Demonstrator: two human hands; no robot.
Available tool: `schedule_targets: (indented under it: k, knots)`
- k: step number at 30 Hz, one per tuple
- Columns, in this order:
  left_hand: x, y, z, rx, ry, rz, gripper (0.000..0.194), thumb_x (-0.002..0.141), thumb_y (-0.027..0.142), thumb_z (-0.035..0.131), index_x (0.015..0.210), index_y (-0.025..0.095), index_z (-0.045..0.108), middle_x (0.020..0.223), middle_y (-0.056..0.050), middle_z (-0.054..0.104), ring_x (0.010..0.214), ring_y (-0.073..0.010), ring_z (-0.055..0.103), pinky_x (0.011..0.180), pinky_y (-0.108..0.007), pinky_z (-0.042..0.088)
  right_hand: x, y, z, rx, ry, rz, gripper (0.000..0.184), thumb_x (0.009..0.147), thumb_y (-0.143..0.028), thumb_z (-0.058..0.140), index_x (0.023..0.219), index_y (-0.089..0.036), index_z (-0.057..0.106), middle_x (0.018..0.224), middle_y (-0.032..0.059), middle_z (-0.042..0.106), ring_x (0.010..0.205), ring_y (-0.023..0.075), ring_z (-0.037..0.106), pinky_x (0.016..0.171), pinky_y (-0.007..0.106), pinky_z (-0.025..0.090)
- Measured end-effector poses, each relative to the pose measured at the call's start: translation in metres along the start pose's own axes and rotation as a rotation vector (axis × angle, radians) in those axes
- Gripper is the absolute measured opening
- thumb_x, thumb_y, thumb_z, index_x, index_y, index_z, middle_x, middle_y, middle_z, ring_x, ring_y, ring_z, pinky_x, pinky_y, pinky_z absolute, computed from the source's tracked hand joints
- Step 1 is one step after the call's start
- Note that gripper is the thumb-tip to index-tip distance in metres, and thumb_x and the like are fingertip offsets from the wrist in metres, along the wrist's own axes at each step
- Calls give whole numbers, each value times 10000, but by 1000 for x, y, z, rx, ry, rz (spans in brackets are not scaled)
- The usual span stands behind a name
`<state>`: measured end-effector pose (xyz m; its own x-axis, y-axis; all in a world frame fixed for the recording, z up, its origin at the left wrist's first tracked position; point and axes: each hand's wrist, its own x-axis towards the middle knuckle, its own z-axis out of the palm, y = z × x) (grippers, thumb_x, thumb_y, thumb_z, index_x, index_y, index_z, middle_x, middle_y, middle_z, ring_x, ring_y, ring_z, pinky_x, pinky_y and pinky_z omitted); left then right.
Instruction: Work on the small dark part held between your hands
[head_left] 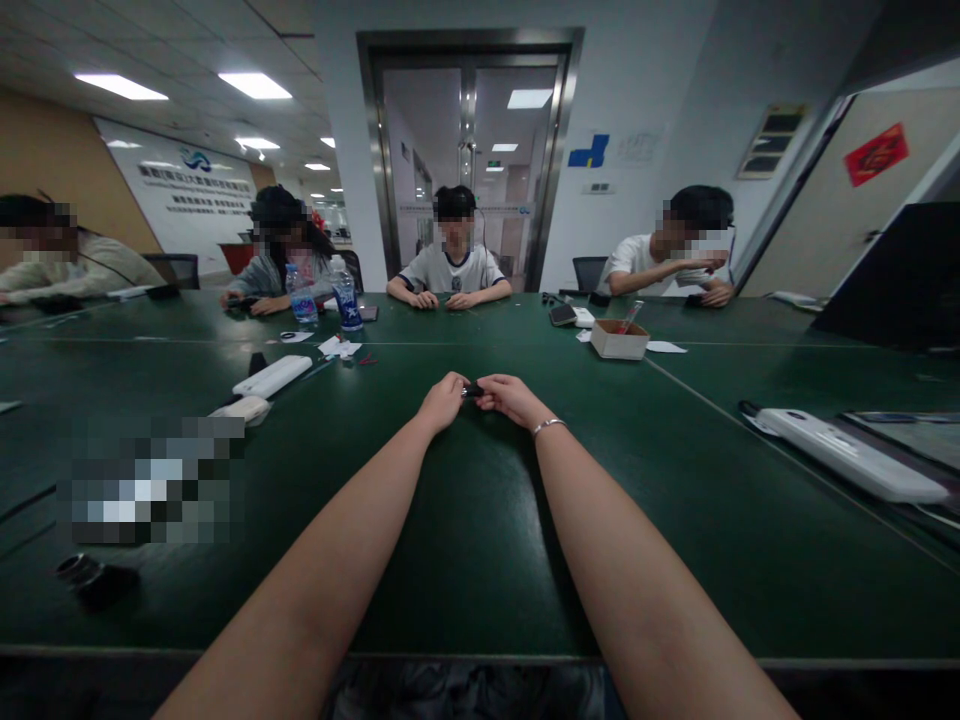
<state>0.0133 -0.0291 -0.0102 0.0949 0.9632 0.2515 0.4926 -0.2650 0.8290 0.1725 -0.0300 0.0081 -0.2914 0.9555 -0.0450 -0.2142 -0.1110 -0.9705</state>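
Observation:
Both my arms reach forward over the green table (480, 520). Between my hands is a small dark object (472, 390) with a shiny bit at its left side; its kind is too small to make out. My left hand (444, 401) pinches its left end with the fingers closed. On its right end, the fingers of my right hand (510, 398) are closed too. A silver bracelet (549, 425) circles my right wrist. The fingers cover much of the object.
Left of my arms lie a white power strip (273, 377) and a dark round item (94, 578). Two bottles (346, 295) and a small open box (619, 340) stand farther off. At right is a long white device (847, 452). Several people sit around the table.

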Motion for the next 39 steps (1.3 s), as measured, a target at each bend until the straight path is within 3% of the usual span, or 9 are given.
schedule_targets:
  k: [10, 15, 27, 39]
  knots:
    - [-2, 1, -2, 22, 23, 25, 227, 874, 311, 374, 930, 211, 570, 770, -8, 596, 726, -141, 546, 664, -259, 400, -3, -2, 2, -2, 12, -4, 93, 852, -63, 558, 767, -86, 588, 568, 60, 614, 478, 91, 587, 467, 171, 499]
    - [-2, 2, -2, 31, -3, -4, 261, 890, 314, 331, 957, 213, 562, 712, -3, 580, 662, -141, 538, 657, -270, 410, -3, -2, 2, -3, 1, -5, 81, 838, -62, 578, 762, -85, 593, 567, 53, 609, 477, 89, 585, 457, 167, 497]
    - [0, 0, -1, 63, 32, 36, 176, 842, 276, 411, 943, 216, 542, 874, -24, 610, 830, -162, 559, 767, -297, 414, 0, 0, 1, -7, 9, -10, 79, 841, -62, 574, 769, -92, 587, 581, 54, 615, 476, 85, 581, 463, 168, 501]
    - [-5, 6, -3, 128, 57, 105, 168, 855, 242, 412, 965, 207, 533, 859, -21, 592, 810, -150, 546, 756, -282, 419, -1, -1, 2, 9, 21, -9, 71, 829, -70, 595, 766, -94, 575, 571, 55, 612, 487, 101, 597, 466, 181, 507]
